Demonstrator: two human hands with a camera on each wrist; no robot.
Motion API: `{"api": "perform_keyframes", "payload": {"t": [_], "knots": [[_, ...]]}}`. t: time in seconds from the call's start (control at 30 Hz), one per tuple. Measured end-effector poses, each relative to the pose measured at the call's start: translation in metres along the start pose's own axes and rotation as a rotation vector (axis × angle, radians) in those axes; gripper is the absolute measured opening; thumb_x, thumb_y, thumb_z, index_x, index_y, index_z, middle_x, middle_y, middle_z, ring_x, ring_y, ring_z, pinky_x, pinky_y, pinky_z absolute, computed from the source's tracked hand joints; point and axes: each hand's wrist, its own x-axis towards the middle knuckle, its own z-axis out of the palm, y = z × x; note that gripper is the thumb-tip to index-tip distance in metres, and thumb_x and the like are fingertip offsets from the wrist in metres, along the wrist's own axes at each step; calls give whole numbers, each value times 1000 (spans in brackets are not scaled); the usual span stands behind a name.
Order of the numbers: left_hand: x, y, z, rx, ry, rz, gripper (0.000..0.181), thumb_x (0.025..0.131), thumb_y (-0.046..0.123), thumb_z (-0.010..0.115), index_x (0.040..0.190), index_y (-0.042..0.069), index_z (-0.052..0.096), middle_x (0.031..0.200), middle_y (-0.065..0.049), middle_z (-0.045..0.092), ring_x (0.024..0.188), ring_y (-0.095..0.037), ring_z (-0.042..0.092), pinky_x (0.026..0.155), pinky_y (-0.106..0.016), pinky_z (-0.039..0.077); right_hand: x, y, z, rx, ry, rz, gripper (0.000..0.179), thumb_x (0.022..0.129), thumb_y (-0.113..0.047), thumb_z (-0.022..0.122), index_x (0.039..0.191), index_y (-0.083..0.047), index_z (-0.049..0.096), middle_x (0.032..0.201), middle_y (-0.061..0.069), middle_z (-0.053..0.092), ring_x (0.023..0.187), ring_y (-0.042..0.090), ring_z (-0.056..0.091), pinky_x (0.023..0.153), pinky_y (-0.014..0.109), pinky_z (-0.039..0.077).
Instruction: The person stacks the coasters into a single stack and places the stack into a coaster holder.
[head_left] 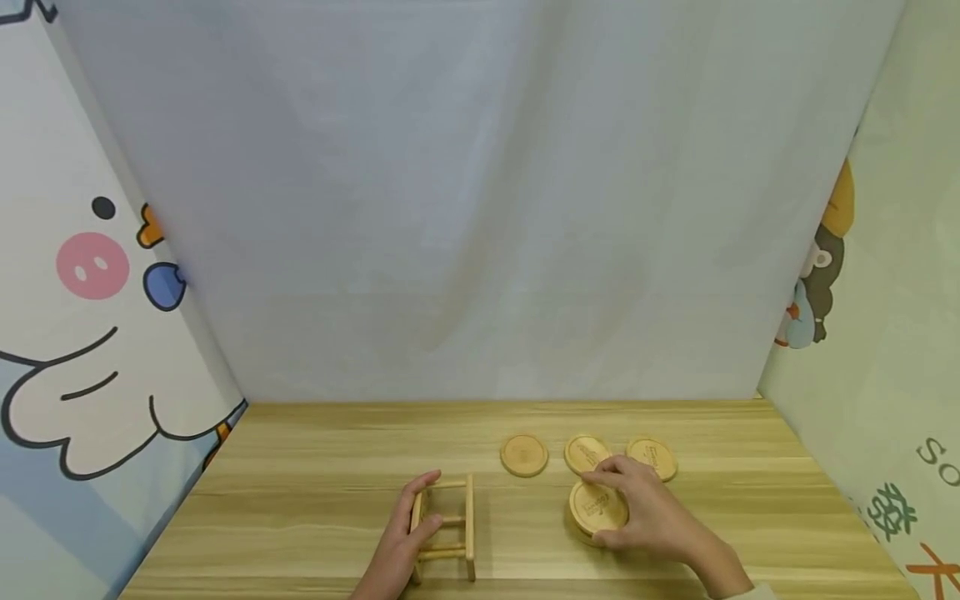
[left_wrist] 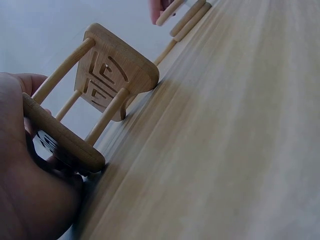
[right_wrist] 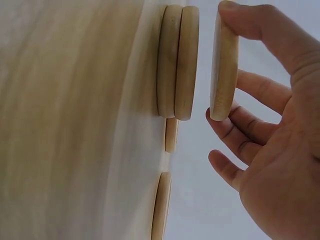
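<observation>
My left hand (head_left: 399, 537) grips one end panel of a small wooden coaster rack (head_left: 470, 533), two panels joined by round bars. In the left wrist view, the far panel (left_wrist: 112, 70) has a cut-out pattern and meets the tabletop. Between thumb and fingers, my right hand (head_left: 648, 512) pinches a round wooden coaster (right_wrist: 226, 70) by its edges. A gap separates it from two stacked coasters (right_wrist: 186, 62) below, which the held coaster (head_left: 597, 506) mostly hides in the head view.
Behind the stack, a row of single coasters lies flat: a left one (head_left: 524, 456), a middle one (head_left: 585, 451) and a right one (head_left: 652, 457) partly behind my right hand. The wood-grain table (head_left: 315, 500) ends at a pale curtain (head_left: 480, 250), with printed panels on both sides.
</observation>
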Motion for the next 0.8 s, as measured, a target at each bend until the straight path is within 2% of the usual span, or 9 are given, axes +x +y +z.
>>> {"api": "perform_keyframes", "payload": {"t": [0.27,0.8], "knots": [[1,-4,-2,-16,3,-21,59,115,18,59,166,0,36,177,-28,21,164,-57,-1,119,-88,0,0,0,2,-15,-3,-10,75,71,-32,104,137,-8,78,125,-4,67,114,18,61,102,60,46],[-2,6,1,-24,-5,-47,57,115,10,54,167,0,33,178,-29,15,164,-58,-8,118,-89,-5,0,2,2,11,-43,10,74,73,-28,103,139,-6,77,126,-4,65,114,18,60,101,61,45]]}}
